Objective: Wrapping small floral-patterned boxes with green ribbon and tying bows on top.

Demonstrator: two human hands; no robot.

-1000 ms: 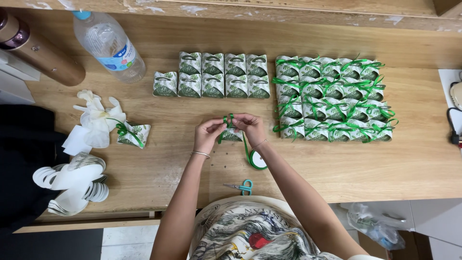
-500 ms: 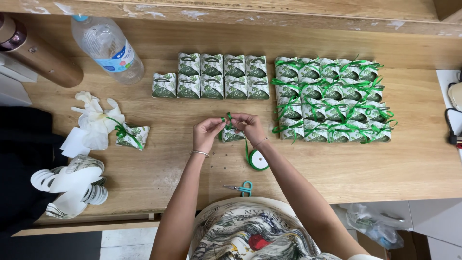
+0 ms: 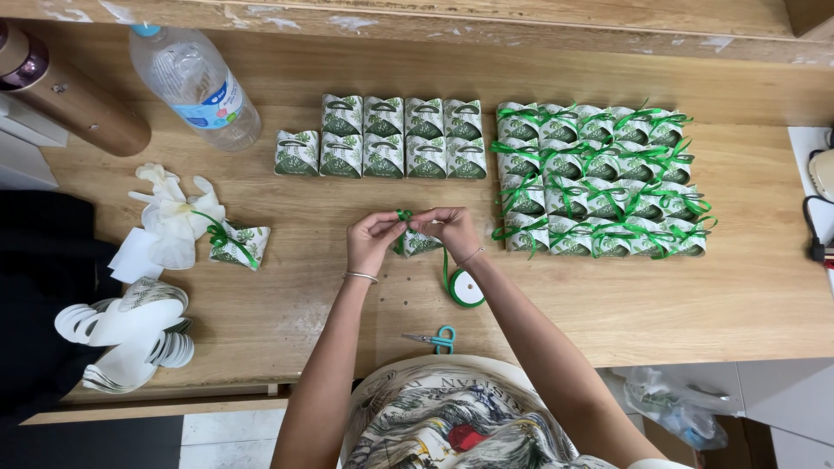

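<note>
A long pale wooden worktable (image 3: 608,321) holds everything; at its middle, the left hand (image 3: 372,241) and right hand (image 3: 452,230) pinch a small green-patterned paper favour box (image 3: 420,244) by its thin green ribbon (image 3: 403,214); just right of the box, a green ribbon spool (image 3: 466,288).

Small green-and-white paper favour box (image 3: 420,244) mid wooden tabletop (image 3: 695,295), between left hand (image 3: 372,243) and right hand (image 3: 450,229). Green ribbon spool (image 3: 466,287) just right-front. Untied boxes (image 3: 382,137) behind; ribbon-tied boxes (image 3: 599,181) right. Teal-handled scissors (image 3: 434,339) front edge. Clear plastic bottle (image 3: 195,82) far left-rear.
</note>
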